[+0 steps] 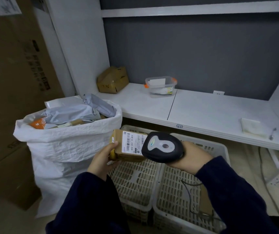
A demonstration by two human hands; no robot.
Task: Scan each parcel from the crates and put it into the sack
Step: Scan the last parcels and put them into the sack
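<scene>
While in left hand, parcel label-up.

A dark grey wall backs the white worktop before me; a white shelf runs above, tall cardboard cartons stand at my left, pale floor below.

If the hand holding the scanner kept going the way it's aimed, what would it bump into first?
Most likely the cardboard parcel gripped by the left hand: the right hand points its scanner leftward at the label, and the scanner's head overlaps the parcel's edge. How near they are is unclear.
</scene>
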